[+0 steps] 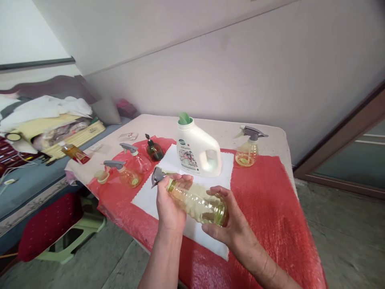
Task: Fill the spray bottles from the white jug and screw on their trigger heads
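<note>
A clear yellowish spray bottle [195,202] with a grey trigger head lies tilted sideways between my two hands, above a white cloth. My left hand [172,206] is wrapped round its neck end, by the trigger head, which points left. At the base end, my right hand [228,220] grips it with thumb and fingers on opposite sides. Just behind the hands a large white detergent jug [192,154] stands upright on the white cloth [210,237], a green piece in its open mouth.
Another spray bottle [247,153] stands at the right; two more, including a pink-tinted bottle [141,162], stand left beside a dark pump bottle [154,150]. A red plastic sheet [264,200] covers the table. An amber bottle [75,153] is at far left, above a stool [72,237].
</note>
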Tool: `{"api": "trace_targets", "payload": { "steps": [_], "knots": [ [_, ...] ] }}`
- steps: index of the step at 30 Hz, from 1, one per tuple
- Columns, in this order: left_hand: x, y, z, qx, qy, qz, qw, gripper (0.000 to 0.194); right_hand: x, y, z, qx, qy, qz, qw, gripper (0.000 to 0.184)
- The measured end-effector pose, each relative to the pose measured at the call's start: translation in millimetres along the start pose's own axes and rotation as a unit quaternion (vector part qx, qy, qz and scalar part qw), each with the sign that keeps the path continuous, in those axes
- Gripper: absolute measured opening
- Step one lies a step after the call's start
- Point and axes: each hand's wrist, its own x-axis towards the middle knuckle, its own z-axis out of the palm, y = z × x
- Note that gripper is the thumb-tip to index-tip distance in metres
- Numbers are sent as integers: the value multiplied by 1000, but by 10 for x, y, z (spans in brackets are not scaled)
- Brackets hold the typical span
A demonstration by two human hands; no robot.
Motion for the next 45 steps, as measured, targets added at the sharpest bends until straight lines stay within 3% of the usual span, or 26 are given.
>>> {"api": "trace_targets", "payload": {
  "steps": [3, 6, 8, 12, 15, 17, 19, 22, 25, 27, 29, 31, 34, 37, 39, 41, 45],
  "knots": [
    [-46, -8, 13, 5, -18, -28, 999, 24, 20, 29, -38, 45, -10, 67, 997, 58],
    [-66, -29, 20, 8, -26, -35, 999, 22, 65, 86, -74, 112, -41, 182, 976, 74],
    [-52, -39, 14, 6, -11, -14, 1000, 21, 83, 100, -82, 118, -37, 214, 969, 79],
    [34, -15, -29, -17, 53, 22, 998, 20, 52, 36, -64, 44, -16, 99, 994, 70],
    [85, 24, -66, -29, 75, 25, 996, 21, 16, -11, -39, -11, -17, 41, 999, 85],
    [90, 35, -74, -21, 57, 21, 998, 23, 19, -7, -29, -28, 5, 39, 999, 79],
    [73, 28, -65, -5, 33, 20, 999, 24, 41, 17, -29, -12, 30, 81, 996, 66],
    [38, 4, -36, 19, 24, 34, 999, 22, 79, 50, -37, 22, 29, 172, 984, 73],
    [26, -2, -22, 31, 50, 60, 996, 20, 78, 47, -36, 8, 0, 121, 993, 68],
    [32, 9, -27, 37, 61, 74, 995, 20, 61, 39, -30, -12, -17, 62, 998, 75],
    [39, 26, -37, 43, 50, 76, 995, 20, 50, 40, -28, -22, -12, 39, 999, 86],
    [34, 39, -43, 45, 24, 65, 997, 20, 56, 58, -36, -6, 6, 41, 999, 78],
    [-9, 37, -34, 57, -21, 45, 997, 20, 100, 124, -64, 71, 19, 125, 989, 54],
    [-65, 13, -18, 104, -70, 54, 991, 16, 150, 213, -90, 146, -4, 288, 946, 60],
    [-80, -1, -16, 131, -86, 65, 986, 16, 162, 244, -88, 163, -27, 348, 923, 67],
    [-67, -5, -22, 130, -64, 72, 987, 17, 150, 224, -65, 161, -28, 326, 931, 69],
    [-9, 19, -42, 84, 22, 60, 994, 20, 90, 87, 7, 141, 0, 135, 981, 68]
  ]
}}
